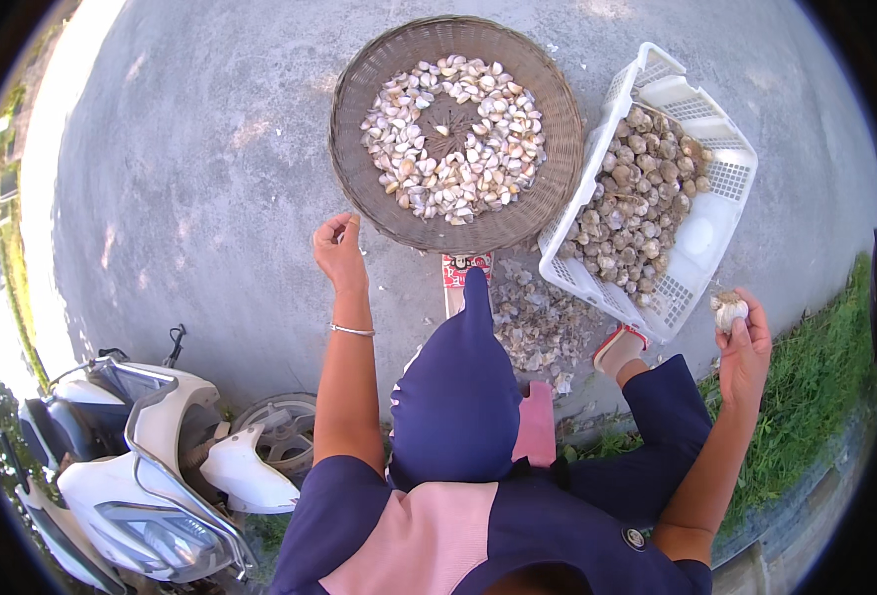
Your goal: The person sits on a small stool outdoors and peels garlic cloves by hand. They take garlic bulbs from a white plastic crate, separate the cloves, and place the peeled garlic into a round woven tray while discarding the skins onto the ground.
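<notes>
My right hand (747,355), out to the right beyond the crate, grips a garlic bulb (728,311) with pale, papery skin. Just off the near left rim of a round wicker basket (359,109), my left hand (339,254) has its fingers bent and pinched; whatever is in them, if anything, is too small to make out. Loose garlic cloves (506,164) lie in a ring over the basket's bottom, with a bare patch of weave in the middle. A tilted white plastic crate (724,164) right of the basket holds many whole garlic bulbs (637,188).
Papery garlic skins (543,319) litter the concrete (210,159) below the crate. My feet are close by, one (619,349) near the crate's lower corner. A white motor scooter (131,486) stands at lower left. Grass (806,387) runs along the right edge.
</notes>
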A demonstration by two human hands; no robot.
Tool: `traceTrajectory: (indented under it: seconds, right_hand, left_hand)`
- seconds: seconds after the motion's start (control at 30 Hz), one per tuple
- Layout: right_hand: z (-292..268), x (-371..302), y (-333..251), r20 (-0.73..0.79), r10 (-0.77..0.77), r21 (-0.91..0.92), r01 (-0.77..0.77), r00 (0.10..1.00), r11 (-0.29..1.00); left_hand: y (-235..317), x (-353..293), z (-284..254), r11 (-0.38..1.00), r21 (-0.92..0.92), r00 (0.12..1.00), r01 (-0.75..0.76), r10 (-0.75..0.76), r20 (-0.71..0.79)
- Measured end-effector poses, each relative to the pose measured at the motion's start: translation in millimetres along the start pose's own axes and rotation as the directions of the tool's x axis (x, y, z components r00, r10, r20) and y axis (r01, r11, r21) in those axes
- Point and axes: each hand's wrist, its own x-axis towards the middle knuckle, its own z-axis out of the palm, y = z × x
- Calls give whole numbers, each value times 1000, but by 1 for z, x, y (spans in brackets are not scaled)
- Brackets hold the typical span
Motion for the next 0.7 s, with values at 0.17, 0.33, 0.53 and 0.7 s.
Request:
traceTrajectory:
  seconds: [0.17,0.33,0.53,0.7]
  right_hand:
    - [28,-21,-14,172,-113,41,107,979,993]
    - [42,-58,-26,263,-280,112,258,923,959]
    - [48,-94,-41,258,-444,81,439,858,895]
    - [37,-96,-50,197,-752,-280,771,629,571]
  left_hand:
    - [107,-54,21,973,97,960,-208,185,209]
    - [250,-139,28,964,-217,701,-155,262,664]
    - [331,-254,52,969,-120,222,-217,168,960]
    - [320,-288,92,988,84,76,127,-94,993]
